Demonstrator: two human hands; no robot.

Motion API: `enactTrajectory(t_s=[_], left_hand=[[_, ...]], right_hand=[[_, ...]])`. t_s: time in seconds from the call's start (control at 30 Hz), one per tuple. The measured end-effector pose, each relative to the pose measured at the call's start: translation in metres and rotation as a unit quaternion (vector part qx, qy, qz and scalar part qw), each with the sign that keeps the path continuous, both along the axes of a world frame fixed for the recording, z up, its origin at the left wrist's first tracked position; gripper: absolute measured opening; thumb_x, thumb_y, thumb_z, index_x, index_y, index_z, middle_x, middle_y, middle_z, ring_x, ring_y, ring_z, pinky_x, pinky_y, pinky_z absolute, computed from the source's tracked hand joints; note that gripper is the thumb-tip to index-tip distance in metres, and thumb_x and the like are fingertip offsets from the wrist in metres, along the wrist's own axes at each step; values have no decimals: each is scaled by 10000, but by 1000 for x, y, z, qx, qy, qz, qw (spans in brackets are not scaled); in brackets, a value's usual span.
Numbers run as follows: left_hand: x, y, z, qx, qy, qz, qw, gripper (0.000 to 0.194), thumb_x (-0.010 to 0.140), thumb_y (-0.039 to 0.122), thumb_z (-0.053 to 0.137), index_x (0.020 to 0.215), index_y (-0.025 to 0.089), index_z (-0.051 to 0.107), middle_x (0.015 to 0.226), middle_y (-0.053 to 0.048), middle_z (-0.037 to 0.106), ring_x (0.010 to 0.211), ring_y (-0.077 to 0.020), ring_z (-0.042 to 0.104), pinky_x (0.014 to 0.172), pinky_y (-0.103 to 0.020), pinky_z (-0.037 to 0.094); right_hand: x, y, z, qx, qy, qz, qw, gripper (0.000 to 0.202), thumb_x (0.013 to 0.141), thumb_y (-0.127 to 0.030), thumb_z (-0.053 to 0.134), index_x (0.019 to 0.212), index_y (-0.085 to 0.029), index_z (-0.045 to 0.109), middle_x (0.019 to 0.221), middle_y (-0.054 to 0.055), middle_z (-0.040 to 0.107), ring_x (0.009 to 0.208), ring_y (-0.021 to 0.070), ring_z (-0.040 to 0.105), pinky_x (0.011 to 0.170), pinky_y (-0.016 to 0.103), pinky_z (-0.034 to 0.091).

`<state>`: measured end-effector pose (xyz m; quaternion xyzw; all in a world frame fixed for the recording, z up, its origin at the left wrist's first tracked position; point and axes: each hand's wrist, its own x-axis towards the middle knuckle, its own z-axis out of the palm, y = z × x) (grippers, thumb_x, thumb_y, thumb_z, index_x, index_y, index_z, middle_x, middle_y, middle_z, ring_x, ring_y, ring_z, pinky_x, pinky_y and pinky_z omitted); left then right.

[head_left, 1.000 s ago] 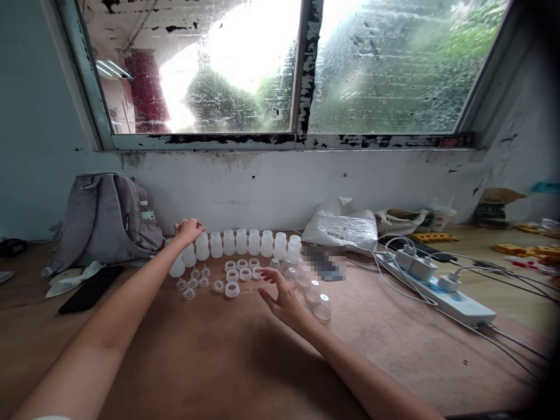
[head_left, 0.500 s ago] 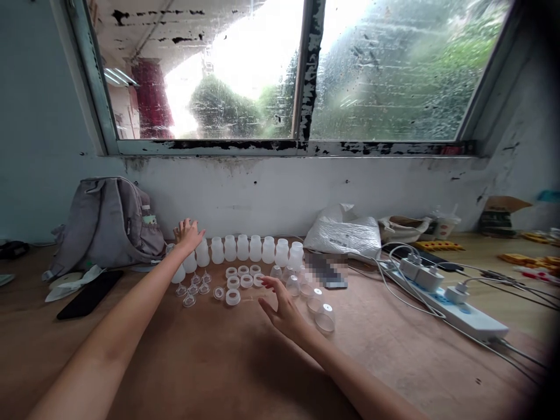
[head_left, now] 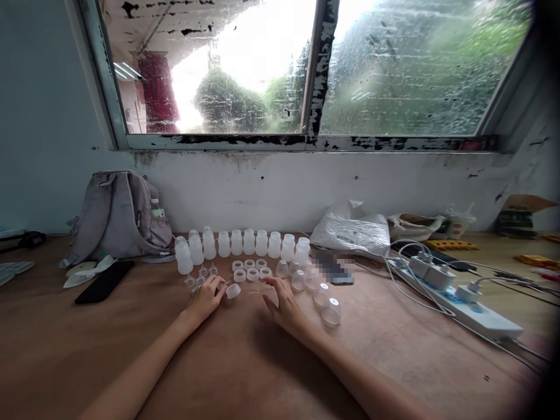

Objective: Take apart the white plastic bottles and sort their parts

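My left hand (head_left: 207, 296) rests low over the table, fingers bent downward beside the clear bottle nipples (head_left: 203, 272), some of which it covers. Its fingertips seem closed on a small part that I cannot make out. Just right of them a white collar ring (head_left: 233, 291) sits tilted. My right hand (head_left: 284, 303) is open, fingers apart and apparently holding nothing, by the group of collar rings (head_left: 252, 274). Translucent domed caps (head_left: 331, 314) stand to its right. Behind both hands, white baby bottles (head_left: 236, 242) form a curved row.
A grey backpack (head_left: 120, 216) and a black phone (head_left: 105, 283) are at the left. Along the wall lies a silver bag (head_left: 352, 230). A blurred-out dark object (head_left: 335, 269) sits before it. The power strip (head_left: 464, 309) with plugs and loose cables fills the right side.
My left hand has come down from the left end of the bottle row to the nipples and rings. The nearest collar ring now tilts. My right hand stays near the rings.
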<state>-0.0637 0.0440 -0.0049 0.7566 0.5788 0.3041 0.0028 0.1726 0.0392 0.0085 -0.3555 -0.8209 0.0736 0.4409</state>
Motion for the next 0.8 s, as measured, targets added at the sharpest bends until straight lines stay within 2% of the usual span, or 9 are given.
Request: enactTrajectory(t_s=[0.2,0.33,0.43,0.53,0.63,0.7,0.8], left_hand=[[-16,-9,6,50,81,56,994,116,735,293,493,790,197,527,793,-56,584,827,-231,522,744,-345,360],[-23,-10,6,28,82,79,993,226,718,305,520,924,210,526,784,-47,616,844,-231,511,775,-373,306],[-25,-8,5,20,79,78,994,173,728,300,515,883,227,546,806,-35,632,863,-220,509,823,-397,262],[-26,-5,2,42,85,86,992,151,735,277,506,872,233,554,814,-29,633,864,-217,512,853,-429,228],[-25,-7,3,77,92,96,988,235,734,275,504,962,221,532,847,-48,625,883,-234,510,864,-456,221],[-23,-10,9,110,99,69,987,290,745,306,496,1019,211,511,946,-70,604,945,-247,488,886,-458,215],[-15,-20,21,129,112,-49,984,288,771,340,464,1025,213,511,1024,-67,570,979,-230,469,895,-402,257]], right_hand=[[-1,1,-7,9,-18,0,1000,281,791,-172,439,1068,-215,421,1019,88,508,975,228,484,830,410,423],[-2,1,-10,7,-33,-3,999,300,766,-149,450,1061,-206,432,1017,91,511,976,229,480,835,411,419],[-3,-1,-10,-9,-46,1,999,315,752,-124,444,1057,-201,438,1027,84,515,983,219,480,843,395,416],[-4,-2,-9,-22,-50,3,999,328,746,-104,433,1061,-198,439,1037,79,519,989,210,482,855,379,410],[-5,-2,-9,-31,-51,-3,998,313,743,-108,439,1044,-196,450,1028,78,524,982,209,484,855,367,407],[-4,-2,-9,-41,-57,-3,998,309,742,-110,443,1037,-200,451,1028,75,524,988,210,478,862,366,398],[-4,-2,-9,-57,-65,-2,996,318,740,-105,442,1040,-209,444,1033,71,521,1001,213,468,870,375,383]])
